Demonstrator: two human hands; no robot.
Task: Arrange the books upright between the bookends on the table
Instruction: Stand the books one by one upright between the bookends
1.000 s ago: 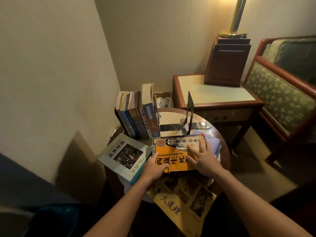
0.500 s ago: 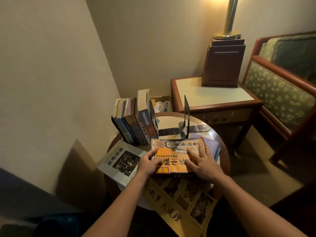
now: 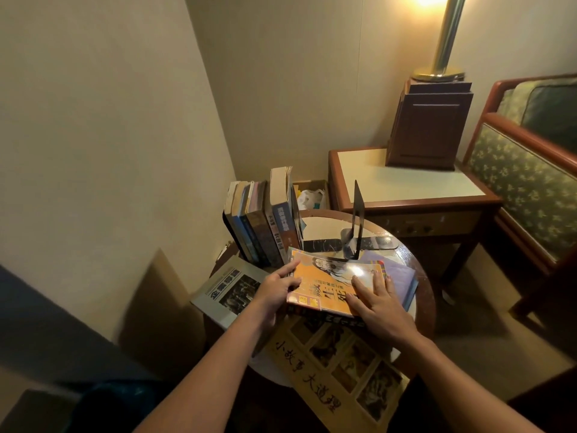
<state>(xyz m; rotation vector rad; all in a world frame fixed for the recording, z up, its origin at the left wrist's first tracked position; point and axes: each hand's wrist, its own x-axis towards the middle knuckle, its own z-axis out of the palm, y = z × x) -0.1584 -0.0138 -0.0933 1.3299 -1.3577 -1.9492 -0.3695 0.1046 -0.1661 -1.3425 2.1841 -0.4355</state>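
L hand (image 3: pixel 278 289) grips orange book (image 3: pixel 334 284) edge, R hand (image 3: pixel 379 303) flat on cover; bookend (image 3: pixel 357 214) just behind, purple book (image 3: pixel 402 273) under.

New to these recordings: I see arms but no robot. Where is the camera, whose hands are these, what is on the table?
No machine here: a person wears one head camera looking down at their own hands. The left hand grips the left edge of the orange book; the right hand lies flat on its cover. It lies on a purple book on the round table. Behind, a row of books stands upright; a black bookend stands apart to its right. A grey book and a large yellow book lie flat nearby.
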